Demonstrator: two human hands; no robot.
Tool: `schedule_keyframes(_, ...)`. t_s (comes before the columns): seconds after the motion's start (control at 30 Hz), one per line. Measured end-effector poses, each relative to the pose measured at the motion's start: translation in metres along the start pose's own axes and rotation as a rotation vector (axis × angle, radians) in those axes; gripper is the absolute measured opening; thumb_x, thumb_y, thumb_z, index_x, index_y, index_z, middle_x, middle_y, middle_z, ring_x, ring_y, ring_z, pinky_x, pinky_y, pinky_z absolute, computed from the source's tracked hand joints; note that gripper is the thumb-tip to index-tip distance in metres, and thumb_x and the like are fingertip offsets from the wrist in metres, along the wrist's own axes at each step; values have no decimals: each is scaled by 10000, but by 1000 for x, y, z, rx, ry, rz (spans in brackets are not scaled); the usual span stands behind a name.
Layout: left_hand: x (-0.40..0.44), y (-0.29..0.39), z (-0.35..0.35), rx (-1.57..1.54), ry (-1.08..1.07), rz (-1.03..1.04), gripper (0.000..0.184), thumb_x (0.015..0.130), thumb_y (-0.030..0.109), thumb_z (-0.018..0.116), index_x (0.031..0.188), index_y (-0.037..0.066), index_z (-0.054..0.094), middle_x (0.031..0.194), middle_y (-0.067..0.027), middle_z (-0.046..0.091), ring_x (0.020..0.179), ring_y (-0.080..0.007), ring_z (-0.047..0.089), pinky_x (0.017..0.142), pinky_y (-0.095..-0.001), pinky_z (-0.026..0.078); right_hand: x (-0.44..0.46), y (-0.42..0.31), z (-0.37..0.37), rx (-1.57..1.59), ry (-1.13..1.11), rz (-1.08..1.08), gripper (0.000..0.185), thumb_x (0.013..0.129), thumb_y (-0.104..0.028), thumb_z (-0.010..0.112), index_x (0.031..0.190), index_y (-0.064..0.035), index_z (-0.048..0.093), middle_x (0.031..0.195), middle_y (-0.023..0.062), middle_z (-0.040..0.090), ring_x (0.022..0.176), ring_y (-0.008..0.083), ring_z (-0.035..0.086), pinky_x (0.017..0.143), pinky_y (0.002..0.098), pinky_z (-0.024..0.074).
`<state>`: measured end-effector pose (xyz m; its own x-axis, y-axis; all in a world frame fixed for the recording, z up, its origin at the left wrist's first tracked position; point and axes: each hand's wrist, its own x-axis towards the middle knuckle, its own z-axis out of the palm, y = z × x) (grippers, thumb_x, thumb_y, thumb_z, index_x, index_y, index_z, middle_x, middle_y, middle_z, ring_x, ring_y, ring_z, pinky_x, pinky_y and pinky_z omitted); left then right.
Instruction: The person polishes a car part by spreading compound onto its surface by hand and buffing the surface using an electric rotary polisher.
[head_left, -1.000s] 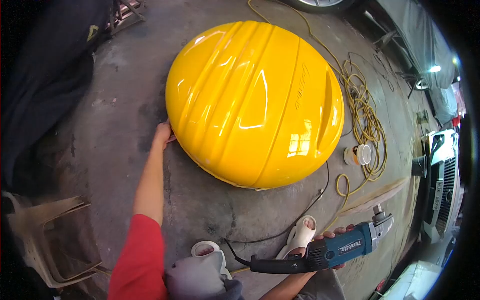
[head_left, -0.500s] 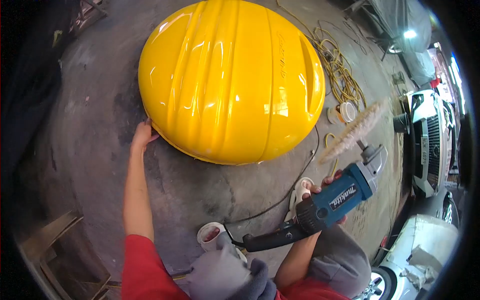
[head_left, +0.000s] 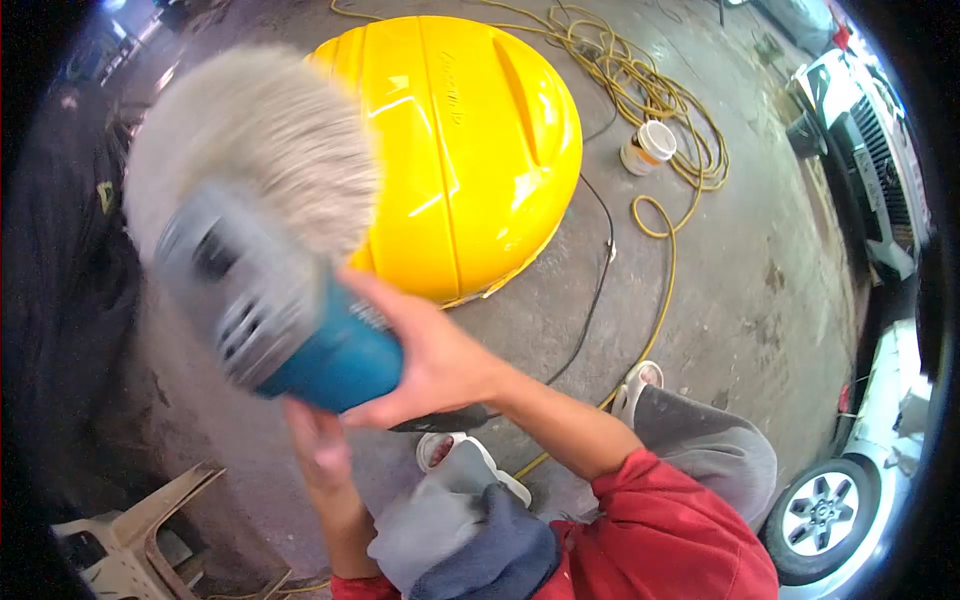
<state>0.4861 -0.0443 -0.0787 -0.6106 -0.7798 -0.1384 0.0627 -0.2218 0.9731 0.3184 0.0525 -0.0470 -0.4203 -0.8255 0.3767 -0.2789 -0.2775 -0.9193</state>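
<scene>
A blue Makita polisher (head_left: 335, 355) with a fluffy wool pad (head_left: 255, 140) is lifted close in front of me, its grey head and pad smeared by motion. My right hand (head_left: 425, 350) is closed around the blue body. Just under the tool is my left hand (head_left: 325, 450); it is blurred and its fingers are largely hidden, so I cannot tell whether it touches the polisher. Behind the pad sits a glossy yellow molded shell (head_left: 485, 170), ribbed and rounded, with its left part covered from view.
A coiled yellow hose (head_left: 690, 120) and a white tub (head_left: 650, 145) lie beyond the shell. A dark cord (head_left: 600, 290) crosses the concrete floor. At right is a car wheel (head_left: 820, 510); a beige plastic chair (head_left: 140, 530) is at lower left.
The polisher has swung from the right to the left, its pad now overlapping the shell. My left hand has left the shell's edge and come under the tool. The view has shifted.
</scene>
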Motion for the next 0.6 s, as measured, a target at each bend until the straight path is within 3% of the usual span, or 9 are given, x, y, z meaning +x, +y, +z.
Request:
schedule_keyframes(0.1,-27,6,36,-115,360,62,1065,820,780,495,1498,4,226,1478,-175,366,1337,-327,413,1081,-481,381,1,-21,3,-126,-242,43,998,604,-419,863,1384,15,416,1218,214,555,1167,359,552,997,436,452)
schedule_keyframes(0.13,-31,15,53,-202,355,120,1069,814,799,466,1490,3,239,1472,-179,372,1333,-331,416,1082,-494,381,6,-29,-13,-122,-213,24,998,604,-419,863,1384,15,416,1218,214,555,1167,359,552,997,436,452)
schedule_keyframes(0.2,-48,28,74,-289,384,150,1071,809,828,400,1468,-9,293,1412,-210,439,1277,-351,477,1059,-492,415,18,-38,-51,-421,-659,-104,937,622,-498,837,1350,-21,491,1194,212,552,1111,386,564,967,464,464)
schedule_keyframes(0.27,-48,25,57,-218,445,246,1053,824,818,382,1459,-19,313,1380,-225,468,1246,-361,504,1046,-488,429,39,-26,-119,-499,-791,65,830,697,-544,788,1330,-60,558,1271,183,598,1170,330,580,998,436,453)
schedule_keyframes(0.33,-52,30,42,-150,499,336,1036,839,808,365,1449,-29,334,1348,-240,496,1215,-371,530,1034,-484,443,65,22,-220,-653,-603,249,776,782,-566,723,1349,-71,536,1123,159,694,1045,311,656,937,410,491)
schedule_keyframes(0.4,-70,46,47,-156,472,437,979,885,757,338,1438,-52,351,1308,-261,525,1182,-383,552,1025,-489,450,60,102,-338,-941,-138,227,672,800,-416,741,1355,-106,525,1079,189,695,944,349,677,847,433,530)
schedule_keyframes(0.47,-86,69,78,-66,567,510,922,920,697,340,1445,-61,335,1311,-280,519,1186,-383,551,1024,-493,452,26,129,-423,-1162,247,424,760,770,-291,750,1431,-127,413,1194,218,636,1095,381,611,901,464,507)
schedule_keyframes(0.5,-91,78,89,-28,588,549,914,922,690,347,1446,-59,333,1309,-285,519,1193,-385,548,1029,-495,449,9,173,-465,-1252,357,521,864,775,-261,740,1501,-156,284,1264,203,599,1152,376,577,917,456,501)
schedule_keyframes(0.6,-101,99,121,-1,596,588,905,920,685,360,1450,-48,335,1310,-287,517,1199,-392,543,1037,-499,445,-43,206,-495,-1366,382,557,896,790,-223,718,1524,-178,207,1184,189,643,1100,413,609,972,511,464)
